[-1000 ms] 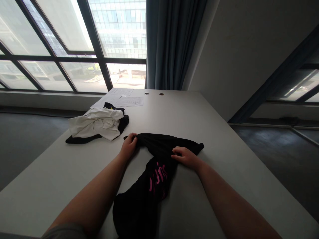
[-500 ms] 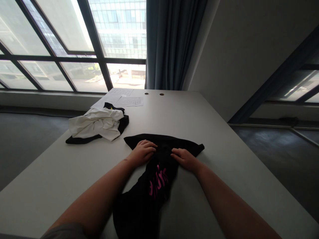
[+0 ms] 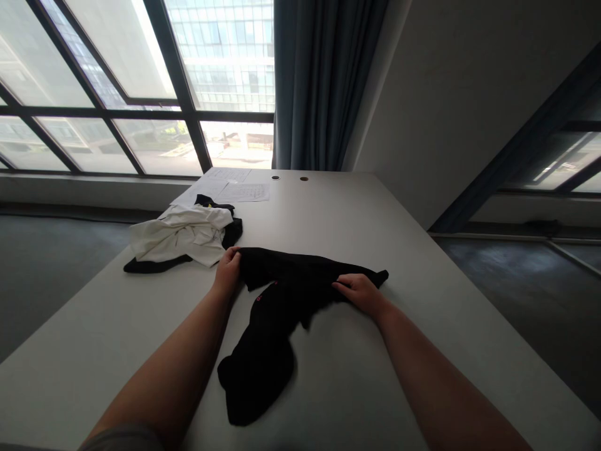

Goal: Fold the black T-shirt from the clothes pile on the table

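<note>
A black garment [image 3: 277, 307] with a trace of pink print lies crumpled on the white table [image 3: 357, 388], its lower part trailing toward me. My left hand [image 3: 228, 268] is closed on the garment's upper left corner. My right hand [image 3: 360, 291] is closed on its upper right part, just short of the pointed end. Between the two hands the cloth is stretched into a band across the table.
A heap of white cloth [image 3: 181, 236] over a dark piece lies at the left. Sheets of paper [image 3: 237, 189] and two round cable holes [image 3: 290, 178] sit at the far end. Behind are windows, a grey curtain [image 3: 323, 81] and a wall at right.
My left hand moved from the garment's middle out to its left corner and gripped it. The cloth got pulled up and away from me, and most of the pink print is now folded out of sight.
</note>
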The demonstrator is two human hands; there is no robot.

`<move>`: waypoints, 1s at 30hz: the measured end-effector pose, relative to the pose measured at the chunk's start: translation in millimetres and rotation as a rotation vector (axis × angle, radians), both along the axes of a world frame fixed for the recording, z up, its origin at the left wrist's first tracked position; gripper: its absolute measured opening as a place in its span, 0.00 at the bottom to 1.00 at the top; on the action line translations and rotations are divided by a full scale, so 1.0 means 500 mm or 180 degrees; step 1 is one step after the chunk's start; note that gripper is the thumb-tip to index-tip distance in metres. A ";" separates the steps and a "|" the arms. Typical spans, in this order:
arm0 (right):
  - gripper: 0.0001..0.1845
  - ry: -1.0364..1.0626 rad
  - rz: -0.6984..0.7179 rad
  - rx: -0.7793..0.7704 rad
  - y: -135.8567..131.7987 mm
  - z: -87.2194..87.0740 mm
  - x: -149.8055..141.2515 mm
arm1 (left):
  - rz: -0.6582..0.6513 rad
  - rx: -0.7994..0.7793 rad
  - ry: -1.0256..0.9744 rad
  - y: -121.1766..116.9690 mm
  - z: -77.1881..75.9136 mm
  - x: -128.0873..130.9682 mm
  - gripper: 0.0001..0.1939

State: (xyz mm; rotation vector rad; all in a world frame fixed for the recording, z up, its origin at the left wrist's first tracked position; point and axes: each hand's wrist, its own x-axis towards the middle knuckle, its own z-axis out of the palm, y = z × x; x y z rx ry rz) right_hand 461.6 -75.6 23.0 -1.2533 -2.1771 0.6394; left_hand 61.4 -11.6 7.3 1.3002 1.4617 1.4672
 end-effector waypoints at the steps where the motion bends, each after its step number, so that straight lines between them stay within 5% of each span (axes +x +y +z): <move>1: 0.24 0.0016 -0.0110 0.0144 0.003 -0.001 0.006 | -0.0092 0.0012 0.0025 -0.003 0.003 0.002 0.18; 4: 0.17 0.0054 -0.0350 0.0706 0.003 0.008 0.009 | -0.0372 0.0396 0.0479 -0.027 0.021 0.018 0.20; 8: 0.11 0.0132 -0.0353 0.1270 -0.023 0.031 -0.035 | -0.0727 0.1512 0.1609 -0.074 0.060 0.043 0.26; 11: 0.13 -0.0023 0.0266 0.0991 -0.047 0.036 -0.078 | -0.1335 0.1812 0.2343 -0.096 0.075 0.066 0.29; 15: 0.17 -0.0173 0.0660 0.0385 -0.050 0.023 -0.098 | -0.2430 0.1330 0.2726 -0.093 0.055 0.096 0.26; 21: 0.20 0.0089 0.0672 0.0042 -0.026 0.015 -0.077 | -0.2292 0.1009 0.2280 -0.073 0.035 0.101 0.09; 30: 0.14 0.0140 0.0180 0.0168 -0.031 0.006 -0.096 | -0.1897 0.0739 0.1500 -0.082 0.048 0.098 0.09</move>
